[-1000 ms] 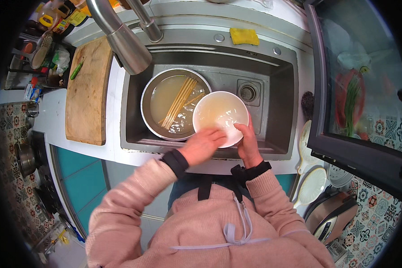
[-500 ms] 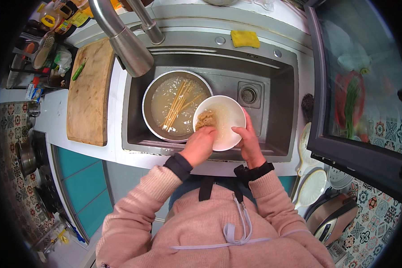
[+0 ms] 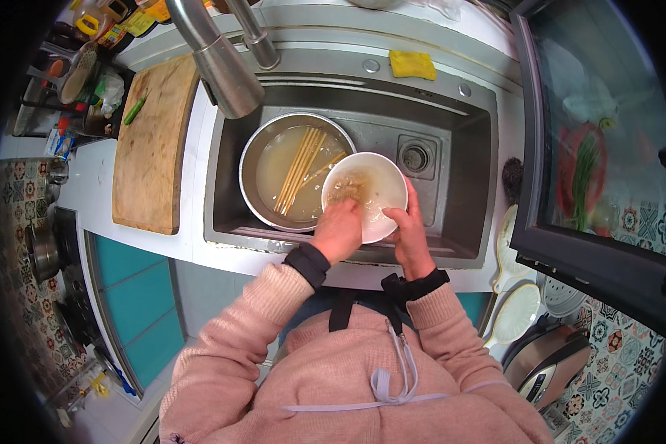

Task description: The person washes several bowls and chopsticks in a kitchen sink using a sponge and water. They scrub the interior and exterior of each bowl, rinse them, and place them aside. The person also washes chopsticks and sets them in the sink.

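Observation:
Over the sink, my right hand (image 3: 413,238) grips a white bowl (image 3: 385,177) by its right side, thumb on the rim. The bowl is tilted and has some cloudy water in it. Inside it, my left hand (image 3: 338,231) is closed on a brown fibrous scrubber (image 3: 345,191), pressed against the left part of the bowl; my fingertips are partly hidden. To the left, under the bowl's edge, a round metal pot (image 3: 249,200) stands in the sink, filled with cloudy water. Several wooden chopsticks (image 3: 297,174) lie in it, leaning on one side.
The steel sink (image 3: 466,192) has a drain (image 3: 414,157) at right. A faucet (image 3: 229,78) hangs over its left corner. At left lies a cutting board (image 3: 152,163) with a green chili (image 3: 134,111). A yellow cloth (image 3: 412,65) rests on the back ledge. An open window (image 3: 522,185) juts in at right.
My left hand has pushed the scrubber down into the bowl's water, which now swirls. The bubbles in the pot have thinned. The view has shifted slightly.

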Demonstrator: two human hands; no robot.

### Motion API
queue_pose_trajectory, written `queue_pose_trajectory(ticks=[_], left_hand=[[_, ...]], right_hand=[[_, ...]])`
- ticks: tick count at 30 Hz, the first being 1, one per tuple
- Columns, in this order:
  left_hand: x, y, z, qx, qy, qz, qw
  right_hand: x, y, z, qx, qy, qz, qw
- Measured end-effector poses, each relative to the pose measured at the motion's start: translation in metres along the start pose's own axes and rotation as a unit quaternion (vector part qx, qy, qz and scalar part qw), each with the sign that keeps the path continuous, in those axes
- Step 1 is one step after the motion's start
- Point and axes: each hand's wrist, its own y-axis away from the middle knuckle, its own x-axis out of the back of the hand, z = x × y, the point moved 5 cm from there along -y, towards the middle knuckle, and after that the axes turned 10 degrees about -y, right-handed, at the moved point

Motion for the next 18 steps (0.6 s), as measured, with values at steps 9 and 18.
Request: queue_pose_trajectory(ticks=[9, 18], left_hand=[[-0.007, -0.002, -0.001, -0.009, -0.029, -0.134, 0.99], [0.052, -0.007, -0.006, -0.104, -0.041, 0.131, 0.985]], right_hand=[[-0.007, -0.003, -0.002, -0.009, -0.014, 0.012, 1.0], [-0.023, 0.0, -0.013, -0.048, -0.047, -0.006, 0.998]])
